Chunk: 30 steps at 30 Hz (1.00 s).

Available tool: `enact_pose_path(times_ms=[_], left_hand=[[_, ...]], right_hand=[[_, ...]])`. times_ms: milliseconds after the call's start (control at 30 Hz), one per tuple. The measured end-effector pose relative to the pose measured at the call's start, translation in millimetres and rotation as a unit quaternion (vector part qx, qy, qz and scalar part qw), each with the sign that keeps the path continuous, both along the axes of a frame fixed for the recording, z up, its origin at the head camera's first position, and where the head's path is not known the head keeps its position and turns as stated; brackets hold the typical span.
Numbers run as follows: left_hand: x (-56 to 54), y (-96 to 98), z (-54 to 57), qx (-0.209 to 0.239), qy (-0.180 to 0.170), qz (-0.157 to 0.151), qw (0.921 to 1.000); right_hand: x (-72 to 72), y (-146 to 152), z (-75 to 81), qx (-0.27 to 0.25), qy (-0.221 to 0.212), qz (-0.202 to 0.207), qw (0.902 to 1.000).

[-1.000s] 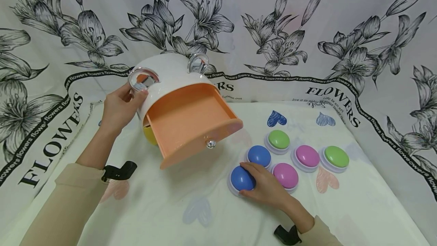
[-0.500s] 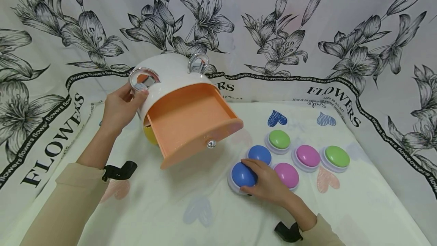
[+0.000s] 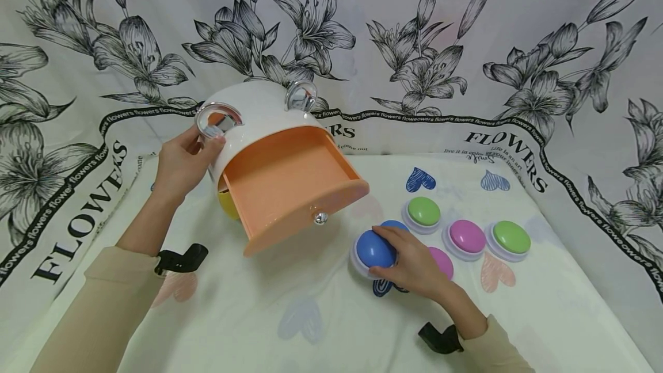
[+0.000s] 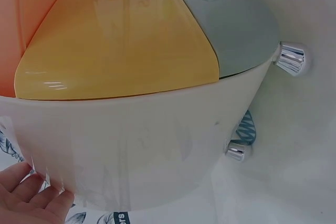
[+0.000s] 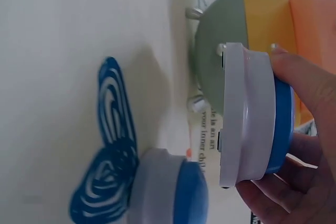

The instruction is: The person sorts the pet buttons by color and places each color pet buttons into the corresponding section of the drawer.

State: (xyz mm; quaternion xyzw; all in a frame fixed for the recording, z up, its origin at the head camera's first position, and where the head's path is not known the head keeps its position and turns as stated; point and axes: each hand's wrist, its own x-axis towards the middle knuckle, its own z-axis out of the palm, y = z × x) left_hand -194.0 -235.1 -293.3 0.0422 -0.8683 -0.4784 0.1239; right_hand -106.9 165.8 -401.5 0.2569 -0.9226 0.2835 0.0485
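Underlying the work, pale heart-printed cloth (image 3: 233, 315) is noted. A glossy, round-shelled white cabinet (image 3: 254, 102) is gripped at its edge by the left hand (image 3: 182, 167); its smooth orange drawer (image 3: 292, 177) is slid out. A blue dome-topped button (image 3: 374, 248) is pinched by the right hand (image 3: 416, 263) — thumb and fingers parted only to its width — between the fingertips, its flared pale base (image 5: 252, 119) raised off the cloth.

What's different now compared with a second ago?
The right hand has lifted the blue button, which it already held, off the cloth, slightly forward and rightward; a dark heart print is now partly uncovered. The left hand still holds the white container, its orange drawer open; the other buttons stayed put.
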Motion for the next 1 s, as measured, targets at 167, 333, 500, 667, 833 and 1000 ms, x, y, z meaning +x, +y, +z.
enact_pose_path(times_ms=[167,333,500,667,833,1000], left_hand=[[0.0,-0.3,0.1,0.001,-0.004,0.0,1.0],[-0.4,-0.3,-0.1,0.005,-0.001,-0.004,1.0],[-0.3,-0.5,0.4,0.012,-0.007,-0.005,0.9999],[-0.3,-0.5,0.5,0.013,-0.008,-0.003,0.9999],[-0.2,-0.3,-0.1,0.011,-0.004,-0.004,0.9999],[0.4,0.0,-0.3,0.009,0.0,-0.004,1.0]], right_hand=[[-4.7,3.1,10.4,-0.008,-0.011,-0.019,0.9997],[-10.5,7.8,20.5,-0.004,-0.012,-0.03,0.9995],[-17.7,13.8,29.5,-0.011,-0.014,-0.034,0.9993],[-23.4,18.4,40.0,-0.016,-0.026,-0.049,0.9983],[-29.6,20.4,49.6,-0.02,-0.021,-0.052,0.9982],[-37.0,22.8,58.0,-0.017,-0.013,-0.055,0.9983]])
